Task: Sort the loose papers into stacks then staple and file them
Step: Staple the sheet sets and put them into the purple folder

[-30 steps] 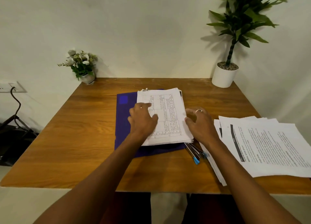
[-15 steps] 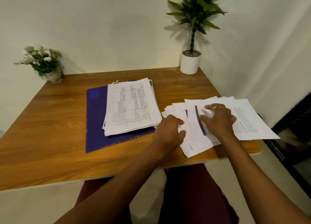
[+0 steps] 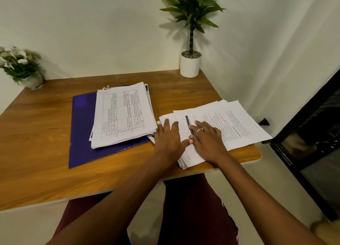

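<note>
Print on papers (image 3: 230, 123) — too blurred

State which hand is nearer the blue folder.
Left. The left hand rests on the loose papers just right of the blue folder; the right hand lies farther right.

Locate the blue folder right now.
Head view: the blue folder lies flat left of centre on the wooden table, partly under the stack of table-printed papers, just left of the left hand.
</note>
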The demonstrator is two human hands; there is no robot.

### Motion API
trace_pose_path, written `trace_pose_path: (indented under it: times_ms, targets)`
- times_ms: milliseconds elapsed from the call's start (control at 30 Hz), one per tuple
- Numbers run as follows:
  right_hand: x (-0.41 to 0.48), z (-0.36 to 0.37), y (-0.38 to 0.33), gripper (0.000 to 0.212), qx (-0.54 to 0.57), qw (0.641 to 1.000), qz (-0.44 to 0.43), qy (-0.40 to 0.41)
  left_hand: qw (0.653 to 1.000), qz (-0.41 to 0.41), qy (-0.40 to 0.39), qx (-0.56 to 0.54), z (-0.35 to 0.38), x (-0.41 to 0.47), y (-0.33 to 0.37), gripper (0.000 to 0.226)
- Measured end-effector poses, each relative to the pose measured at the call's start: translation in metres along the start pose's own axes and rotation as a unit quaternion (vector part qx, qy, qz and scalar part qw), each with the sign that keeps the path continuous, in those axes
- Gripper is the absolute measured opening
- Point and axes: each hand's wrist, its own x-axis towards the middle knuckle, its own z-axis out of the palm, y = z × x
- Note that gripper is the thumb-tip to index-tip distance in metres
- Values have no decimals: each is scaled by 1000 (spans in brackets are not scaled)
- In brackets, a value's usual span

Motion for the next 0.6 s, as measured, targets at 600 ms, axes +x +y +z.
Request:
trace_pose_path:
  times_ms: [600]
  targets:
    - [71,-61,102,104,97,948,291,81,996,-26,-8,-85,-4,6,4,110]
